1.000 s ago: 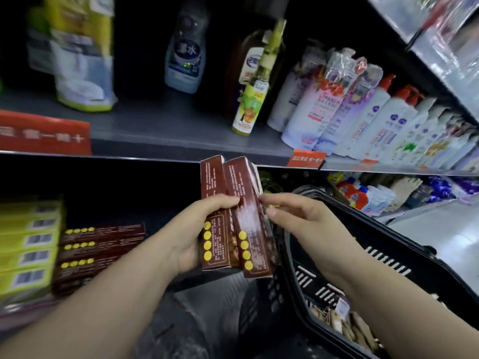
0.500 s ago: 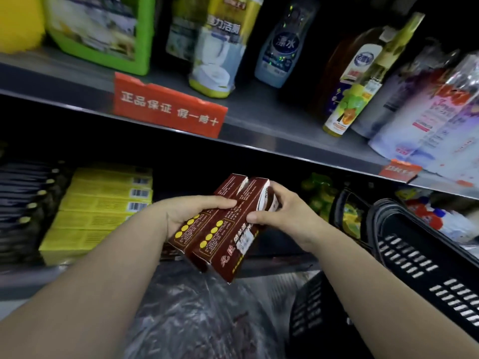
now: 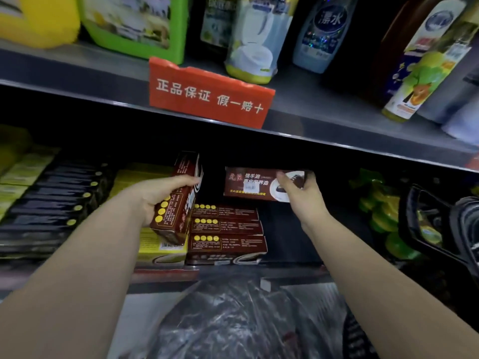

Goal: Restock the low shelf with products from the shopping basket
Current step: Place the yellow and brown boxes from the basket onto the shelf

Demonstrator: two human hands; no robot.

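While the left hand [image 3: 155,200] grips one brown box [image 3: 181,203] upright, the right hand [image 3: 302,193] pinches another brown box [image 3: 248,183] flat. That one hangs above the stack of brown boxes [image 3: 226,233] on the low shelf [image 3: 290,268].

- The left forearm [image 3: 85,255] and right forearm [image 3: 363,255], both bare, are reaching forward and drawing slightly toward each other.
- The left hand [image 3: 163,196] is gripping an upright brown box [image 3: 185,203], its thumb lying along the near face and its fingers hidden behind.
- The right hand [image 3: 304,196] is pinching the right end of a second brown box [image 3: 246,183], holding it level with the thumb in front.
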